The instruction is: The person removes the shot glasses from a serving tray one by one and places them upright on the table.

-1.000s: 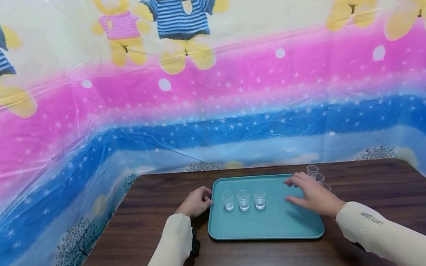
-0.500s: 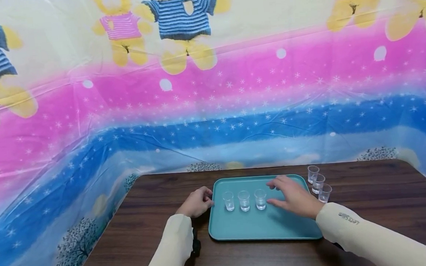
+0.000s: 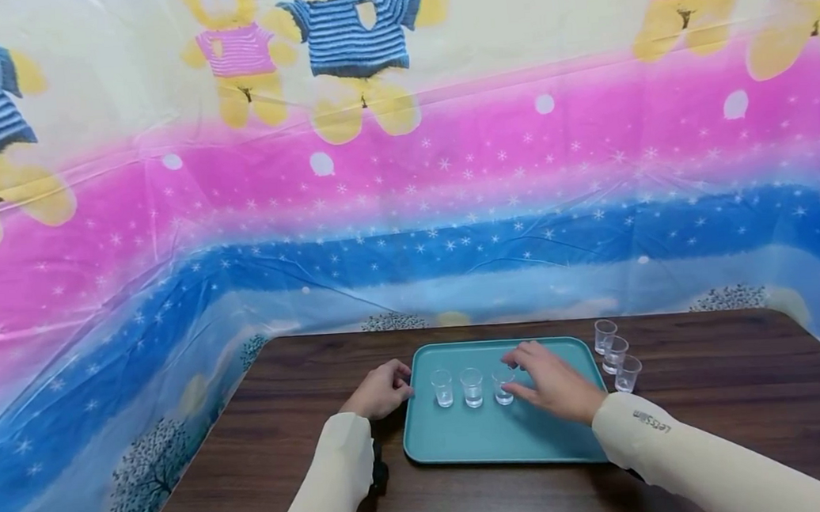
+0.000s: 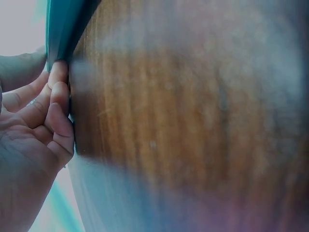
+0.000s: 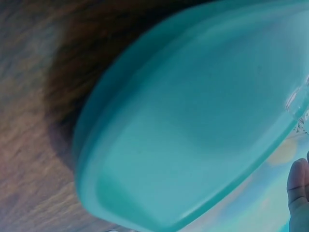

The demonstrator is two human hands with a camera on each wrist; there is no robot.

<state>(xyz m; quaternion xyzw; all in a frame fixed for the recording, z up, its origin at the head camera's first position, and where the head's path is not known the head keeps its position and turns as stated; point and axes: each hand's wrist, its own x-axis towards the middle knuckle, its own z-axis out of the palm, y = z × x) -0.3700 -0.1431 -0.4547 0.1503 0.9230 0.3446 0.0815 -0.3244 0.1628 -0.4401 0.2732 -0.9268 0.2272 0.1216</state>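
Low in the head view, two cream sleeves reach up from the bottom edge over a dark wooden table. Left of centre, the left hand rests at the left rim of a teal tray; in the left wrist view its curled fingers press against that rim, gripping the tray's edge. Just right of centre, the right hand lies over the tray with its fingers around the right-hand cup of a row of three small clear cups; thumb and forefinger appear to close on it, though the head view is too small to be certain of contact. The middle cup and left cup stand upright beside it, all three on the tray's far half. Further back and right of the tray, three more clear cups stand in a diagonal line on the table. Beyond the table's far edge, filling the upper frame, hangs a plastic sheet printed with teddy bears above pink and blue bands.
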